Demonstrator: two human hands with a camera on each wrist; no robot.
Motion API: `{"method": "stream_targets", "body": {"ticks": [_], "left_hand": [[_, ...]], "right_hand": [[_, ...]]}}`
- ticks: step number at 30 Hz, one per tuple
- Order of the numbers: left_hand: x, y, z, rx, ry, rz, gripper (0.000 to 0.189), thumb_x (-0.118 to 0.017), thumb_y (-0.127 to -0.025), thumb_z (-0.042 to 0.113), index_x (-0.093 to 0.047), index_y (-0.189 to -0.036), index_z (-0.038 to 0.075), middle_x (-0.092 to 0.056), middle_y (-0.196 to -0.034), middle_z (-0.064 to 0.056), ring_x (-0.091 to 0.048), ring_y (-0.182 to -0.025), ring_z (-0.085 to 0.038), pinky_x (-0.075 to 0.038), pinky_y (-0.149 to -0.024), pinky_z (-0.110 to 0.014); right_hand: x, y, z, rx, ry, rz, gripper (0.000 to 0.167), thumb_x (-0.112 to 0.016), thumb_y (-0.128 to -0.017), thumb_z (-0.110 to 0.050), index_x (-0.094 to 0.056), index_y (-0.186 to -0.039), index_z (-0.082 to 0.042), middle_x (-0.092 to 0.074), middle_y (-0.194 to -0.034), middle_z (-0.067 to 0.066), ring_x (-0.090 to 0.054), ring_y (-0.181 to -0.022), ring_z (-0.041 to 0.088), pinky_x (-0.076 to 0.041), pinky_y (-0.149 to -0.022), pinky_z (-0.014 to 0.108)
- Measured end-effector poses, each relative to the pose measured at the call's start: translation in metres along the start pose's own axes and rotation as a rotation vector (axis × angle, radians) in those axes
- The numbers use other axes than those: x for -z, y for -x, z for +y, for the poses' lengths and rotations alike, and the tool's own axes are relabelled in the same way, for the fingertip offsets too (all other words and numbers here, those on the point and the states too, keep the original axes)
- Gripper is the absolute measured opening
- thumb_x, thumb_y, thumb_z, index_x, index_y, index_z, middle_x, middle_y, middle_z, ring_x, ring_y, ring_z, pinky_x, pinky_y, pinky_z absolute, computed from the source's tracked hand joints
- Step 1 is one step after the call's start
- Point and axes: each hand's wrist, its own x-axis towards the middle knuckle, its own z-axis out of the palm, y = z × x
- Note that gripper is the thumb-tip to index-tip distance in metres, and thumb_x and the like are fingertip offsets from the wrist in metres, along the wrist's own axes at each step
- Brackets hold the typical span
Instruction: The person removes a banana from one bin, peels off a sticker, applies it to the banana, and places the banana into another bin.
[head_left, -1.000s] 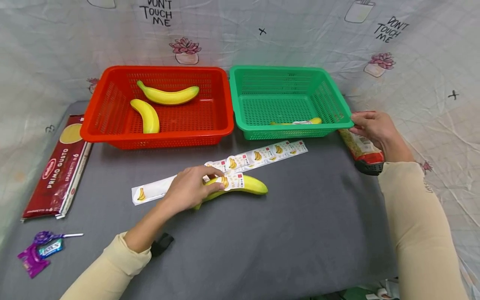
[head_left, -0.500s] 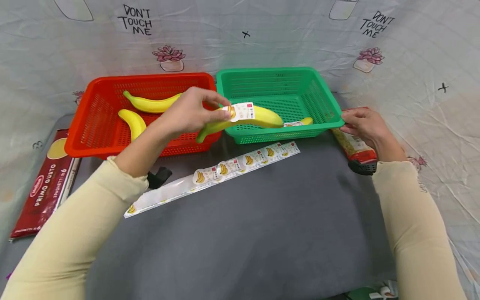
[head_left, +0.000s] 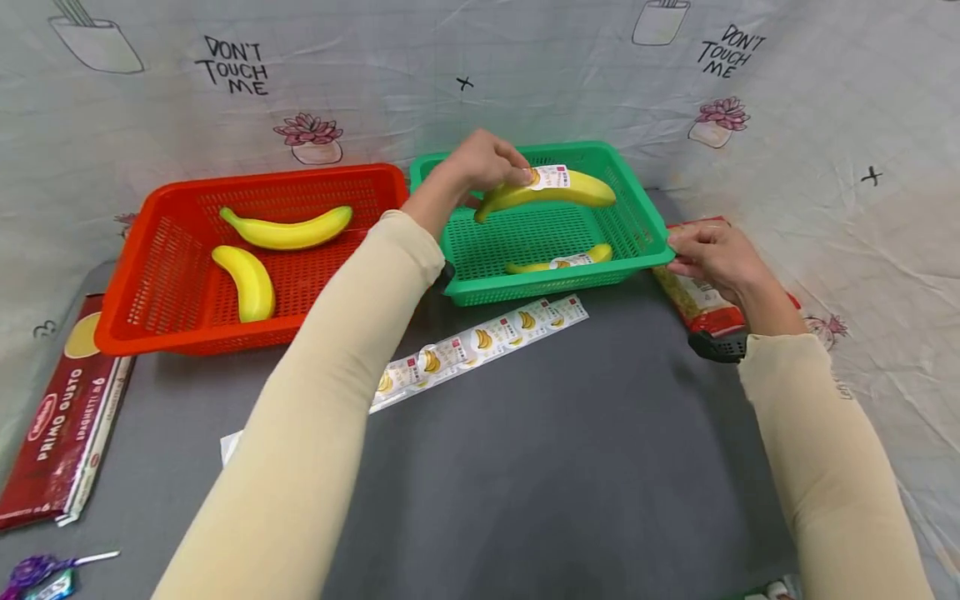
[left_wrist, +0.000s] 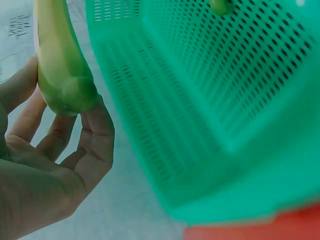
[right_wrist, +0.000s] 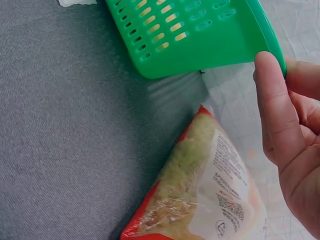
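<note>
Above the green basket (head_left: pixel 558 277), a banana (head_left: pixel 581 190) hangs lengthwise from the person's left hand (head_left: pixel 483 162), clear of the basket's floor. From where I stand, thumb and fingers have closed round its greenish stem end, while its yellow body reaches off to the right. A white label (head_left: pixel 553 177) with printing sits on its upper side, close to the fingertips.

The right hand (head_left: pixel 716 254) has the basket's front right corner nipped between thumb and fingers. Inside, along the front wall, lies a second banana (head_left: pixel 603 252), labelled too. Near that hand, a see-through bag (right_wrist: pixel 185 185) with red edging rests on the grey table (head_left: pixel 562 467).

Beside the green one, on the person's left, the red basket (head_left: pixel 187 340) holds a rear banana (head_left: pixel 288 233) and a front banana (head_left: pixel 251 287). A strip of banana stickers (head_left: pixel 480 340) slants across the table in front, partly hidden by the left sleeve (head_left: pixel 322 375). Farther left lie a dark red spaghetti packet (head_left: pixel 63 425) and, nearer the person, a purple lollipop (head_left: pixel 33 571).
</note>
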Motion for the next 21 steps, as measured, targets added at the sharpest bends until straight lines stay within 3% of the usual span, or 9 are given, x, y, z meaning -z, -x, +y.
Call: {"method": "stream_targets", "body": {"ticks": [4, 10, 17, 21], "left_hand": [[-0.014, -0.034, 0.000, 0.041, 0.004, 0.013, 0.036, -0.065, -0.100, 0.031, -0.066, -0.136, 0.029, -0.055, -0.145, 0.005, -0.057, -0.112, -0.013, -0.049, -0.099, -0.039], [-0.021, -0.074, -0.017, 0.122, 0.049, 0.042, 0.036, -0.066, -0.099, 0.034, -0.066, -0.135, 0.033, -0.058, -0.141, 0.005, -0.056, -0.112, -0.015, -0.047, -0.097, -0.039], [-0.036, -0.103, -0.047, 0.114, -0.028, 0.017, 0.041, -0.065, -0.100, 0.036, -0.063, -0.140, 0.027, -0.054, -0.149, 0.000, -0.054, -0.130, -0.021, -0.047, -0.109, -0.044], [-0.043, -0.115, -0.049, 0.090, -0.120, 0.043, 0.042, -0.063, -0.101, 0.035, -0.063, -0.141, 0.023, -0.049, -0.155, -0.003, -0.050, -0.138, -0.023, -0.046, -0.112, -0.040]], "right_hand": [[0.003, 0.000, -0.001, 0.008, 0.084, 0.012, 0.017, -0.061, -0.102, -0.021, -0.076, -0.096, -0.024, -0.070, -0.083, -0.011, -0.069, -0.071, 0.002, -0.058, -0.069, 0.017], [0.004, -0.001, 0.002, -0.004, 0.114, 0.021, 0.015, -0.062, -0.102, -0.021, -0.076, -0.096, -0.021, -0.071, -0.080, -0.009, -0.069, -0.067, 0.004, -0.058, -0.069, 0.018], [0.004, 0.000, 0.010, -0.012, 0.030, 0.000, 0.009, -0.063, -0.101, -0.015, -0.072, -0.101, -0.012, -0.072, -0.082, -0.007, -0.070, -0.067, 0.004, -0.059, -0.069, 0.019], [0.011, 0.001, 0.011, 0.000, 0.017, 0.012, 0.009, -0.064, -0.101, -0.015, -0.072, -0.102, -0.010, -0.072, -0.084, -0.006, -0.071, -0.069, 0.005, -0.060, -0.071, 0.021]]}}
